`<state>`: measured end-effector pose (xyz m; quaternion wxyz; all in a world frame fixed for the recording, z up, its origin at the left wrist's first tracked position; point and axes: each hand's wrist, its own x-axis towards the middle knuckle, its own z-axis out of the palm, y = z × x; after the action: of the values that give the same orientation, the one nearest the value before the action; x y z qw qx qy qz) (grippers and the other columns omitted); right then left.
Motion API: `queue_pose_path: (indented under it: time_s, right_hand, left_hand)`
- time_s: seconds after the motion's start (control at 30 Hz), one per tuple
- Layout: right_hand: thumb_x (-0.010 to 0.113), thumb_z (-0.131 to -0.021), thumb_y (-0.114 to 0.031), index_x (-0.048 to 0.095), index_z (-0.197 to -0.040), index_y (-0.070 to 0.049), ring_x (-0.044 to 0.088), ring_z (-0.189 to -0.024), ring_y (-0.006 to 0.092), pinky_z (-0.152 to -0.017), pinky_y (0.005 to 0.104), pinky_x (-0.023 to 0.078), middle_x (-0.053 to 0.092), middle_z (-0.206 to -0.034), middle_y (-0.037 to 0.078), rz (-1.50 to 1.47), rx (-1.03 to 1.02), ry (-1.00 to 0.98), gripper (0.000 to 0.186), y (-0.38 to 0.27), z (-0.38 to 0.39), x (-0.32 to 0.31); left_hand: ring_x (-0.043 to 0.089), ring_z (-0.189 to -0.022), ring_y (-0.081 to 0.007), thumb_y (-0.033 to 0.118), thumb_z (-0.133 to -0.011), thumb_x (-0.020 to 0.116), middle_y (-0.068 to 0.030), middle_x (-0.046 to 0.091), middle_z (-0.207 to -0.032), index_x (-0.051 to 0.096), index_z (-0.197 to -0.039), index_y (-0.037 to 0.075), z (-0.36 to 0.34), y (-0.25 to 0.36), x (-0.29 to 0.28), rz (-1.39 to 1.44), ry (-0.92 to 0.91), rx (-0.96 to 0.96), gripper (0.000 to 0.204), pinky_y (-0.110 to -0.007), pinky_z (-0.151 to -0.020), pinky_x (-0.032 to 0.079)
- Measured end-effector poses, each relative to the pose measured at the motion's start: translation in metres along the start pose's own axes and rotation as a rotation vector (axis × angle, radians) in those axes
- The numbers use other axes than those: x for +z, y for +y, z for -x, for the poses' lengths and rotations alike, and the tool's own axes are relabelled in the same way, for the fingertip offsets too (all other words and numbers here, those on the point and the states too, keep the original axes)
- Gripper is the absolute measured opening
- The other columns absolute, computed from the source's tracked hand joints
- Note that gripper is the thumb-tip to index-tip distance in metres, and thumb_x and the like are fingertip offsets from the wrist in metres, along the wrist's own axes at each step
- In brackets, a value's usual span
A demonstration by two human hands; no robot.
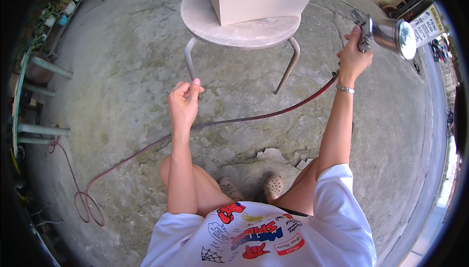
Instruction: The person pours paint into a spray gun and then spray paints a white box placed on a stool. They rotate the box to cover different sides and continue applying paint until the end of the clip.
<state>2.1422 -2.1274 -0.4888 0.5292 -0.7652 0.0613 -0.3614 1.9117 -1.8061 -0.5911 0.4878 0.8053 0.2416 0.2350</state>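
My right hand is wrapped round the handle of a metal spray gun, held out to the right of the stool. The gun's silver paint cup points away to the right. From the bottom of its handle a dark red air hose runs down and left across the ground. My left hand is raised in front of the stool, its fingers curled into a loose fist with the thumb on top; nothing shows in it. A plain white box rests on the round, worn stool ahead of me.
Rough, cracked concrete lies underfoot, with a broken patch near my shoes. The hose coils loosely at the lower left. Potted plants and a green-legged table line the left side. A printed sign stands at the right.
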Motion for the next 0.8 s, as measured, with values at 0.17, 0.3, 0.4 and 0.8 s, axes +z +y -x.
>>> queue_pose_path:
  time_s: [0.17,0.3,0.4,0.8]
  right_hand:
    - [0.069,-0.101,-0.038,0.072,-0.087,-0.001,0.054,-0.043,0.009,-0.038,0.0275,0.037,0.068,-0.066,0.005,-0.185,0.013,-0.16,0.04,-0.009,0.023,-0.008]
    - [0.069,-0.101,-0.035,0.072,-0.088,-0.004,0.051,-0.043,0.0054,-0.038,0.0241,0.034,0.067,-0.066,0.002,-0.297,0.007,-0.378,0.033,-0.042,0.082,0.011]
    - [0.072,-0.099,-0.032,0.076,-0.096,-0.002,0.055,-0.05,0.0036,-0.045,0.0228,0.038,0.069,-0.068,0.001,-0.278,-0.093,-0.517,0.03,-0.059,0.121,0.02]
    - [0.079,-0.093,-0.025,0.072,-0.088,0.002,0.061,-0.053,0.0167,-0.051,0.034,0.044,0.066,-0.064,0.011,-0.199,-0.196,-0.705,0.028,-0.077,0.153,0.014]
  left_hand:
    - [0.068,-0.071,-0.0157,0.033,-0.1,0.069,-0.006,0.063,-0.077,0.076,-0.084,-0.002,0.001,0.005,0.0,-0.035,0.004,-0.024,0.039,-0.03,-0.068,0.048]
    - [0.068,-0.07,-0.0158,0.033,-0.1,0.07,-0.0058,0.063,-0.077,0.076,-0.084,-0.002,0.0,0.01,0.004,-0.026,0.005,-0.027,0.039,-0.03,-0.067,0.048]
    - [0.065,-0.067,-0.0155,0.033,-0.1,0.069,-0.0056,0.062,-0.076,0.076,-0.084,-0.002,-0.002,0.011,0.008,-0.006,0.004,-0.012,0.039,-0.03,-0.065,0.047]
    - [0.063,-0.067,-0.0152,0.033,-0.1,0.068,-0.0059,0.062,-0.076,0.076,-0.083,0.0,-0.003,0.0,0.006,-0.019,0.02,0.015,0.039,-0.031,-0.066,0.046]
